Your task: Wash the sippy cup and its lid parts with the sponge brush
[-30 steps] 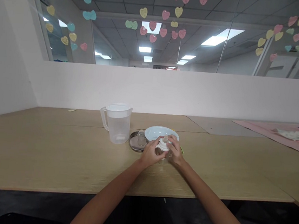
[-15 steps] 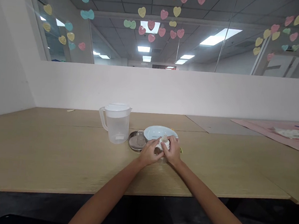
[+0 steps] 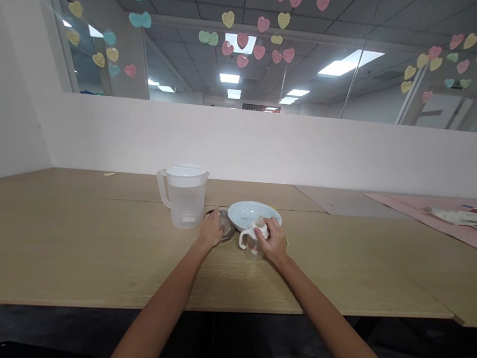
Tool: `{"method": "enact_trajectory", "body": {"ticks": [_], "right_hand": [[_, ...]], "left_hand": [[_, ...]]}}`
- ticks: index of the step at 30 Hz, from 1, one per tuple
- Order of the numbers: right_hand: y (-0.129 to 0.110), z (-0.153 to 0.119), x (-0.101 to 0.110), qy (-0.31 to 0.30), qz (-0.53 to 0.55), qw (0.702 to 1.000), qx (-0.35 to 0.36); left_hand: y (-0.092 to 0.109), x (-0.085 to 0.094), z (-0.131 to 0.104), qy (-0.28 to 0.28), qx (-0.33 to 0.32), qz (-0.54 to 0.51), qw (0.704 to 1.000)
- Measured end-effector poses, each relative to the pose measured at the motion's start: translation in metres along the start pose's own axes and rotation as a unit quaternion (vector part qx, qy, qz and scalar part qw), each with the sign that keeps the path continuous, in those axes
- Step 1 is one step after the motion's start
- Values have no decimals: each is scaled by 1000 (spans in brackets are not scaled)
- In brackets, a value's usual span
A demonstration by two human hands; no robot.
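A clear baby bottle [image 3: 253, 249] with a white collar, a side handle and a nipple on top stands upright on the table. My right hand [image 3: 275, 241] is closed around its collar from the right. Over the left part of a round metal tray [image 3: 228, 237] reaches my left hand [image 3: 210, 231], fingers stretched forward and apart, holding nothing I can see. Close to its fingertips on the tray is a clear dome-shaped cap [image 3: 224, 218]; whether they touch it I cannot tell. Just behind the bottle sits a pale blue bowl [image 3: 246, 208] with a thin utensil in it.
A clear plastic pitcher [image 3: 186, 199] with a white lid stands left of the tray. Something small and yellow-green shows by the bowl's right side. A pink cloth [image 3: 413, 202] with items on it lies at the far right. A white wall [image 3: 241, 145] borders the wooden table [image 3: 89, 243].
My left hand has let go of the bottle and moved left to the metal tray. The bottle's handle now shows, and my right hand still grips the collar.
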State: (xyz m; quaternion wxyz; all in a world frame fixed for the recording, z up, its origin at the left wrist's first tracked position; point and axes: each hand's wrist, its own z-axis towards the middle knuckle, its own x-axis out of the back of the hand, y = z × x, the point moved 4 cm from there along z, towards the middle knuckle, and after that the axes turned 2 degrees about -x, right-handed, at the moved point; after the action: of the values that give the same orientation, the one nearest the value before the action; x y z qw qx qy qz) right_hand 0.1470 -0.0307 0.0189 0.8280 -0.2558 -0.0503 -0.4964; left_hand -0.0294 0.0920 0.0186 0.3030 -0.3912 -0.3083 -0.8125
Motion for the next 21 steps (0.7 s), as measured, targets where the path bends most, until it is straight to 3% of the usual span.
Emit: {"method": "enact_trajectory", "body": {"ticks": [5, 14, 21], "right_hand": [[0, 1, -1, 0, 20, 1000, -5], [2, 1, -4, -4, 34, 999, -14], [5, 1, -6, -2, 34, 999, -15]], "left_hand": [[2, -6, -2, -51, -55, 21, 997], [5, 5, 0, 60, -32, 62, 996], [5, -4, -2, -12, -2, 19, 1000]]}}
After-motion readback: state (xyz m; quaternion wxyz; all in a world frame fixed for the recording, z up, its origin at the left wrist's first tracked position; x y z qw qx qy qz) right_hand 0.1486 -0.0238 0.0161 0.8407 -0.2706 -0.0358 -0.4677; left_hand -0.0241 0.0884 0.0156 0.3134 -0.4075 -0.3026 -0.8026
